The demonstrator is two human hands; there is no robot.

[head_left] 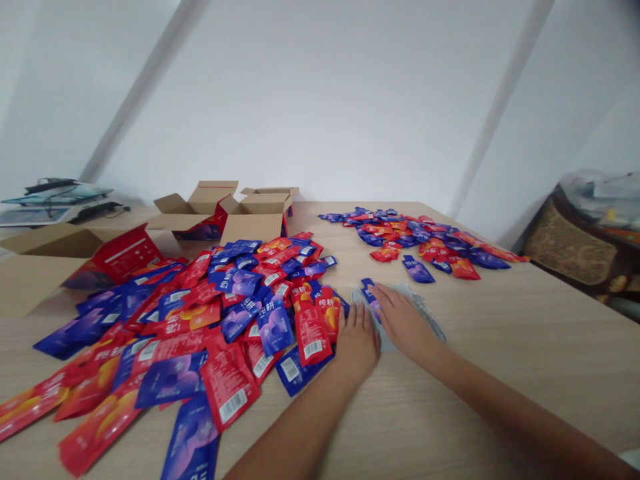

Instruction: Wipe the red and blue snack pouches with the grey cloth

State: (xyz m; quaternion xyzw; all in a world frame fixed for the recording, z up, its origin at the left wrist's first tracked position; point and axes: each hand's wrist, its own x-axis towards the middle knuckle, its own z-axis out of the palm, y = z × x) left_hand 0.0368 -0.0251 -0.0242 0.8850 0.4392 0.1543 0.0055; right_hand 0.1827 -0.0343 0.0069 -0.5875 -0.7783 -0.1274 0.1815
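My left hand [357, 340] lies with its fingers stretched out at the left edge of a grey cloth [420, 303], next to a red and orange pouch [329, 312]. My right hand [397, 320] rests on the cloth, its fingers over a blue pouch [369, 293] that is partly covered. A large heap of red and blue pouches [240, 313] spreads to the left of my hands. Beyond them to the right lies a second pile of pouches [420, 237], with a single blue pouch [418, 270] at its near side.
Open cardboard boxes [255, 220] stand behind the large heap, and another open box [35, 280] is at the left. Papers and cables [60, 200] lie at the back left. A brown patterned chair [575, 240] with plastic bags stands beyond the table's [530, 347] right edge.
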